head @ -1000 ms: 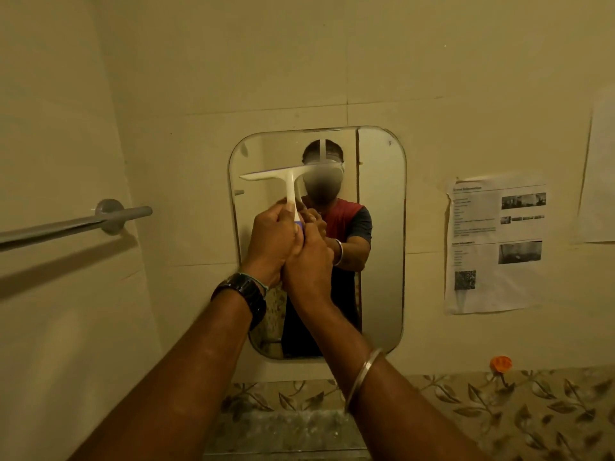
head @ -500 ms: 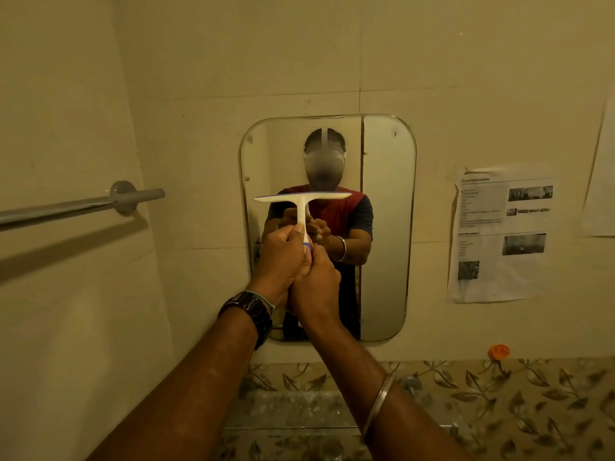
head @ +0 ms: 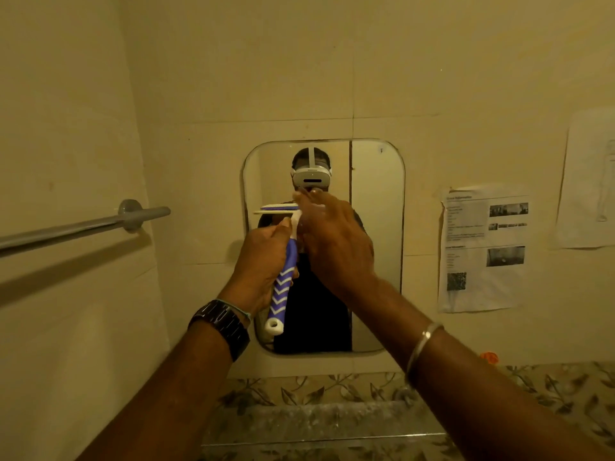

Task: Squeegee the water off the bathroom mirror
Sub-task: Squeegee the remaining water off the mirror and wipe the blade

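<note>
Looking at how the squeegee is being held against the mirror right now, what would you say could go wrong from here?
The left hand alone grips the squeegee; the right hand covers its blade end, so the stroke may skew and streak the mirror. Runoff may drip toward the ledge below.

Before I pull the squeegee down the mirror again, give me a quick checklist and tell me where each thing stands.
1. Left hand gripping the squeegee handle: ok.
2. Right hand clear of the blade: not ok, its fingers lie over the blade's right part.
3. Blade level: ok, about horizontal.
4. Blade flat against the mirror: cannot tell.
5. Water left on the glass: cannot tell, no drops visible.
</note>
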A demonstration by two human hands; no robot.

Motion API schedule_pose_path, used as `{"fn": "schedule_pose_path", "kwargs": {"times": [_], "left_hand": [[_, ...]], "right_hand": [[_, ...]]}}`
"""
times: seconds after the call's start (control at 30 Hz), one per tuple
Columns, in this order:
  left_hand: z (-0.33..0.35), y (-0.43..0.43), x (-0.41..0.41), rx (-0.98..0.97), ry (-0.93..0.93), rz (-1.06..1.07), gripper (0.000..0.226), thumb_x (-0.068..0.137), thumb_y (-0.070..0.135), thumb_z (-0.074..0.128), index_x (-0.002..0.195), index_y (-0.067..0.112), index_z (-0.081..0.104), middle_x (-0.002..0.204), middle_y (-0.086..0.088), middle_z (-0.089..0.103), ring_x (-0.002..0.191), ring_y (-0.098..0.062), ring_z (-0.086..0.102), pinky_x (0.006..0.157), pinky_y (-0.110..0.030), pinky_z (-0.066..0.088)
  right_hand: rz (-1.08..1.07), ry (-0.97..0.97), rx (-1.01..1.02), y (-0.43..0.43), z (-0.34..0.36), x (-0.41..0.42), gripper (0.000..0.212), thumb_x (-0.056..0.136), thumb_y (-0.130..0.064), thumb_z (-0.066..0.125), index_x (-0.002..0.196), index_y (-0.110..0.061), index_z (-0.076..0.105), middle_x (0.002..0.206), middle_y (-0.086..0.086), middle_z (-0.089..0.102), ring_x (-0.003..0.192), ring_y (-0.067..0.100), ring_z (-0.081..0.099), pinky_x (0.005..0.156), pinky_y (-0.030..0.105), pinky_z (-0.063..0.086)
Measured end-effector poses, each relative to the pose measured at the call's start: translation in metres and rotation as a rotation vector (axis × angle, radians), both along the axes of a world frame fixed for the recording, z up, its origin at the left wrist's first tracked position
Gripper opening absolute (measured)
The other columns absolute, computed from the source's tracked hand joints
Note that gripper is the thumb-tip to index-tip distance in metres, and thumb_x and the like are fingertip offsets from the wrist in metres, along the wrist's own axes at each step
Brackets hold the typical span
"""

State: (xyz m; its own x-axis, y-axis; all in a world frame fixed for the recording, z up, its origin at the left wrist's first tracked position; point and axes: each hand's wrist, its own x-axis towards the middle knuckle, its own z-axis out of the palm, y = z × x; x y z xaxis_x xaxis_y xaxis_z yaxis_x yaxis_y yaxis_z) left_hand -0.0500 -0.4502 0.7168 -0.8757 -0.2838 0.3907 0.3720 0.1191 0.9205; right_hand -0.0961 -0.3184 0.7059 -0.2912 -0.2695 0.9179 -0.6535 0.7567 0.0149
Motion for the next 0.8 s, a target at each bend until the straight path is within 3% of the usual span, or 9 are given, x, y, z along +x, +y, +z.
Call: {"fn": "schedule_pose_path", "kwargs": {"times": [0.1,0.23,0.33,0.4,0.47,0.53,0.63,0.73,0.8], "left_hand": [[0.018,-0.001,0.004,-0.060,0.045,0.029,0.038,0.108,0.041,0.046,0.098,0.011,0.065,0.059,0.000,0.064,0.038,-0.006,0.057,0.040,-0.015,0.045],[0.026,-0.020,0.015,-0.015,0.093,-0.092,0.039,0.107,0.042,0.049,0.102,0.007,0.065,0.065,-0.004,0.071,0.049,-0.017,0.066,0.046,-0.024,0.052],[0.018,-0.037,0.019,-0.251,0.392,0.032,0.018,0.105,0.016,0.056,0.116,0.028,0.063,0.104,0.021,0.073,0.092,-0.006,0.073,0.070,-0.018,0.057],[0.014,-0.043,0.019,-0.633,0.596,0.155,0.058,0.098,0.003,0.061,0.145,0.034,0.046,0.148,0.026,0.046,0.134,0.001,0.050,0.091,-0.011,0.051],[0.013,-0.046,0.013,-0.978,0.687,0.240,0.082,0.092,0.012,0.068,0.161,0.030,0.026,0.170,0.008,0.013,0.155,-0.015,0.021,0.101,-0.015,0.045],[0.019,-0.044,0.008,-1.082,0.703,0.276,0.088,0.092,0.029,0.072,0.164,0.028,0.021,0.172,-0.001,0.009,0.157,-0.024,0.020,0.102,-0.031,0.054],[0.031,-0.038,-0.002,-1.156,0.779,0.399,0.086,0.095,0.049,0.063,0.164,0.020,0.022,0.169,-0.012,0.023,0.146,-0.030,0.042,0.094,-0.041,0.060],[0.042,-0.035,-0.016,-1.201,0.838,0.494,0.087,0.095,0.046,0.070,0.161,0.008,0.028,0.164,-0.018,0.033,0.144,-0.032,0.046,0.099,-0.042,0.058],[0.047,-0.032,-0.026,-1.204,0.865,0.534,0.084,0.094,0.035,0.076,0.157,0.000,0.033,0.159,-0.023,0.039,0.142,-0.035,0.048,0.101,-0.047,0.057]], "right_hand": [[-0.012,0.003,0.151,-0.011,0.021,-0.004,0.078,0.080,-0.040,0.086,0.145,-0.017,0.051,0.139,0.014,0.056,0.127,0.034,0.053,0.091,0.054,0.057],[0.012,0.080,0.220,-0.017,0.043,-0.008,0.063,0.079,-0.037,0.087,0.130,-0.009,0.061,0.124,0.015,0.064,0.111,0.032,0.062,0.085,0.046,0.059],[0.029,0.139,0.221,-0.017,0.054,-0.013,0.061,0.074,-0.037,0.090,0.121,-0.007,0.064,0.115,0.015,0.067,0.103,0.031,0.065,0.080,0.035,0.052],[0.024,0.169,0.244,-0.016,0.061,-0.017,0.062,0.074,-0.036,0.090,0.122,-0.005,0.064,0.116,0.016,0.066,0.103,0.031,0.064,0.079,0.032,0.049],[0.004,0.205,0.262,-0.017,0.068,-0.021,0.063,0.076,-0.032,0.090,0.124,-0.001,0.063,0.116,0.019,0.066,0.103,0.033,0.064,0.080,0.036,0.053],[-0.003,0.234,0.259,-0.020,0.078,-0.027,0.061,0.081,-0.031,0.086,0.128,0.001,0.062,0.117,0.020,0.065,0.104,0.033,0.063,0.081,0.039,0.056],[0.027,0.279,0.202,-0.020,0.094,-0.038,0.050,0.086,-0.031,0.080,0.124,-0.002,0.064,0.115,0.016,0.066,0.102,0.030,0.062,0.077,0.032,0.051],[0.002,0.344,0.188,-0.016,0.113,-0.051,0.043,0.082,-0.029,0.083,0.113,-0.005,0.066,0.103,0.013,0.066,0.090,0.028,0.063,0.068,0.026,0.040],[0.004,0.351,0.202,-0.016,0.123,-0.059,0.037,0.082,-0.027,0.083,0.107,-0.005,0.065,0.098,0.012,0.065,0.085,0.027,0.062,0.066,0.028,0.043]]}}
